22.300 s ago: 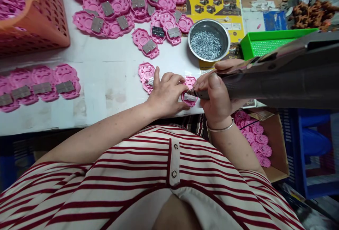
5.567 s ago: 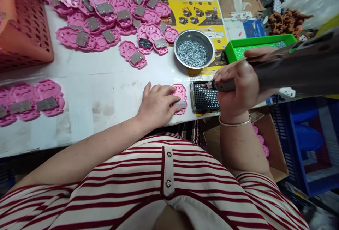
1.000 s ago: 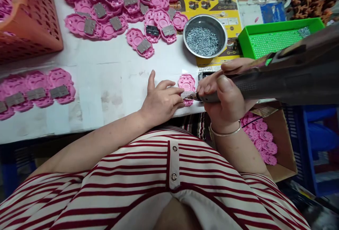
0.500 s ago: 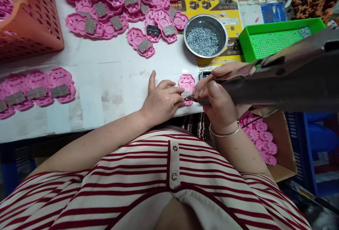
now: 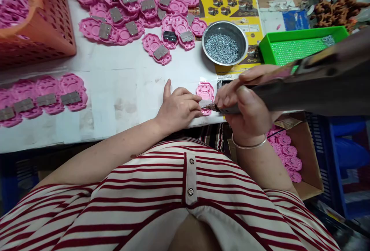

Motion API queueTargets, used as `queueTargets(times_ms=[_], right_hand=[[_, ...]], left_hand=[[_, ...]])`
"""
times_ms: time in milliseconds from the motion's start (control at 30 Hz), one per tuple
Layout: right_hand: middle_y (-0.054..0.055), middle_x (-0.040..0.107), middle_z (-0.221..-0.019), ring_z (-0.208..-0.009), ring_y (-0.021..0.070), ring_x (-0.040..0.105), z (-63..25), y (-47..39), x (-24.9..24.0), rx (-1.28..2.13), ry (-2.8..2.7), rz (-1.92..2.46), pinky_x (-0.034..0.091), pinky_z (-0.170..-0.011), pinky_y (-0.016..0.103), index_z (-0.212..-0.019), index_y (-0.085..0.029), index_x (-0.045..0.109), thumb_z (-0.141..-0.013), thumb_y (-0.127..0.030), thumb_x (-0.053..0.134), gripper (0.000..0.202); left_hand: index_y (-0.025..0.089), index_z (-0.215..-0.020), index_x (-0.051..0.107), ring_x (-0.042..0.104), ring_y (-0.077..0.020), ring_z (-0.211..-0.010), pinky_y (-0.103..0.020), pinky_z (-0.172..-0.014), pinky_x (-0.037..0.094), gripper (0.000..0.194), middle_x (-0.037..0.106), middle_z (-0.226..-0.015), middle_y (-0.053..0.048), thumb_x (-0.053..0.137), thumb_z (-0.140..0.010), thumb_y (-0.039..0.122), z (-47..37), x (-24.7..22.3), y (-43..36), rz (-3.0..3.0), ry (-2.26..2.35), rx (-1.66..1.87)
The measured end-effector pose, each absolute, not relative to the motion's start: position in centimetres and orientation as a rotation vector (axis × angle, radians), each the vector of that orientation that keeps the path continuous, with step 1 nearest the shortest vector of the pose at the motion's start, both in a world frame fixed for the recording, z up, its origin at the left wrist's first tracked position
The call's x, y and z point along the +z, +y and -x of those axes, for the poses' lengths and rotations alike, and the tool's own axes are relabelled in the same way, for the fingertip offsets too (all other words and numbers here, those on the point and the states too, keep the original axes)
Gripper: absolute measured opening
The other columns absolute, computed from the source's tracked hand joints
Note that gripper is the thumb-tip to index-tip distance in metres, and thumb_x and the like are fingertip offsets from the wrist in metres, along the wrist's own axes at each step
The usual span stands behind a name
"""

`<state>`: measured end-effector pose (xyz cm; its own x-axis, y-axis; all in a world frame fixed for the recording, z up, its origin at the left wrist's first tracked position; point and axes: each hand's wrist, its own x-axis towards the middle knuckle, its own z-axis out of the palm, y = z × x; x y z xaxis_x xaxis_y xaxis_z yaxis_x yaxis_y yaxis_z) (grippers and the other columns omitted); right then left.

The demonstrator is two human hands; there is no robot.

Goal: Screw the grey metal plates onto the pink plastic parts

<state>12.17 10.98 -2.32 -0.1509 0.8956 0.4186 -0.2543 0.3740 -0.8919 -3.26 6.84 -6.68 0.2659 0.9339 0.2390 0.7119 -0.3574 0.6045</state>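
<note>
A pink plastic casing part (image 5: pixel 205 88) with a grey metal plate lies flat near the table's front edge. My left hand (image 5: pixel 180 107) is over its left side, with thumb and forefinger closed at its lower half and the little finger sticking out. My right hand (image 5: pixel 250 112) is wrapped round a dark power screwdriver (image 5: pixel 306 93), held almost level from the right. The bit's tip meets the lower half of the part, next to my left fingertips. Whether a screw sits under the tip is hidden.
A steel bowl (image 5: pixel 224 43) of small screws stands beyond the part, with a green tray (image 5: pixel 306 47) to its right. Pink parts with plates (image 5: pixel 127 4) are heaped at the back, others lined up left (image 5: pixel 71 91). An orange basket (image 5: pixel 52 16) and cardboard box (image 5: pixel 310 158) hold more.
The view has shifted slightly, so the things on the table appear a little to the right. Both hands keep their holds, and the screwdriver's bit stays at the part.
</note>
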Motion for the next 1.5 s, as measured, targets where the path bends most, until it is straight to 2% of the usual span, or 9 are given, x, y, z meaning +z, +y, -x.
queueTargets(times_ms=[100,233,433,600,733,833,1000,1267,1500], right_hand=[[-0.003,0.06,-0.078,-0.038,0.0068,0.048,-11.7,10.8,-1.3,1.074,-1.268,0.425,0.042,-0.035,0.027,-0.095,-0.031,0.067,-0.075,-0.032,0.073,0.02],[-0.004,0.058,-0.071,-0.037,0.0077,0.046,-11.3,10.5,-1.4,1.056,-1.32,0.466,0.043,-0.036,0.027,-0.096,-0.032,0.066,-0.077,-0.034,0.072,0.02],[-0.002,0.061,-0.08,-0.05,0.0121,0.059,-11.5,10.3,-2.4,1.037,-1.289,0.493,0.046,-0.041,0.03,-0.1,-0.033,0.067,-0.075,-0.036,0.074,0.026],[-0.008,0.047,-0.054,-0.037,0.0104,0.048,-11.2,10.4,-1.8,1.063,-1.274,0.436,0.044,-0.037,0.028,-0.098,-0.033,0.068,-0.076,-0.034,0.073,0.022],[-0.009,0.045,-0.05,-0.036,0.0097,0.045,-11.2,10.3,-1.3,1.027,-1.242,0.432,0.041,-0.036,0.026,-0.096,-0.031,0.066,-0.076,-0.033,0.075,0.022],[-0.007,0.047,-0.054,-0.043,0.0092,0.049,-11.5,10.3,-1.2,0.991,-1.273,0.55,0.043,-0.044,0.027,-0.078,-0.028,0.063,-0.08,-0.038,0.072,0.014],[-0.003,0.045,-0.053,-0.051,0.0115,0.054,-11.8,10.8,-2.1,0.985,-1.26,0.687,0.045,-0.051,0.03,-0.051,-0.023,0.05,-0.077,-0.05,0.074,0.044],[-0.006,0.046,-0.054,-0.043,0.0077,0.048,-11.4,9.9,-0.3,1.044,-1.251,0.477,0.04,-0.043,0.027,-0.071,-0.025,0.062,-0.083,-0.03,0.069,0.015],[-0.009,0.045,-0.052,-0.038,0.0074,0.045,-11.1,9.8,0.2,1.048,-1.267,0.456,0.041,-0.038,0.026,-0.085,-0.029,0.064,-0.082,-0.032,0.071,0.008]], left_hand=[[0.029,-0.074,0.076,0.061,-0.0262,-0.101,-0.078,-0.114,0.007,0.008,0.077,-0.103,0.001,0.078,-0.081,0.031,3.3,-6.5,6.9,-2.104,1.496,0.811],[0.028,-0.073,0.074,0.061,-0.0267,-0.102,-0.078,-0.114,0.004,0.009,0.077,-0.103,0.002,0.078,-0.08,0.03,3.3,-6.3,6.9,-2.074,1.492,0.795],[0.027,-0.072,0.071,0.059,-0.0269,-0.106,-0.076,-0.114,0.003,0.011,0.077,-0.101,0.003,0.077,-0.081,0.03,3.3,-6.0,6.8,-2.027,1.477,0.778],[0.026,-0.078,0.071,0.059,-0.0257,-0.107,-0.075,-0.115,0.004,0.008,0.077,-0.103,0.003,0.076,-0.082,0.029,3.3,-5.9,6.8,-1.961,1.46,0.756],[0.025,-0.077,0.07,0.06,-0.0237,-0.106,-0.073,-0.116,0.004,0.012,0.077,-0.104,0.004,0.079,-0.08,0.03,3.2,-5.9,6.9,-1.929,1.467,0.76],[0.023,-0.075,0.069,0.06,-0.0237,-0.108,-0.072,-0.117,0.006,0.014,0.077,-0.106,0.003,0.078,-0.082,0.031,3.2,-5.7,6.8,-1.953,1.475,0.731],[0.024,-0.074,0.072,0.061,-0.0264,-0.11,-0.073,-0.117,0.007,0.01,0.077,-0.11,0.001,0.08,-0.08,0.029,3.2,-5.8,6.5,-2.067,1.482,0.732],[0.025,-0.077,0.072,0.062,-0.0243,-0.109,-0.07,-0.117,0.011,0.008,0.077,-0.106,0.002,0.078,-0.082,0.027,3.2,-5.9,6.5,-1.973,1.491,0.803],[0.025,-0.076,0.07,0.061,-0.0229,-0.109,-0.067,-0.118,0.01,0.011,0.076,-0.101,0.004,0.078,-0.082,0.028,3.1,-6.0,6.5,-1.923,1.452,0.85]])
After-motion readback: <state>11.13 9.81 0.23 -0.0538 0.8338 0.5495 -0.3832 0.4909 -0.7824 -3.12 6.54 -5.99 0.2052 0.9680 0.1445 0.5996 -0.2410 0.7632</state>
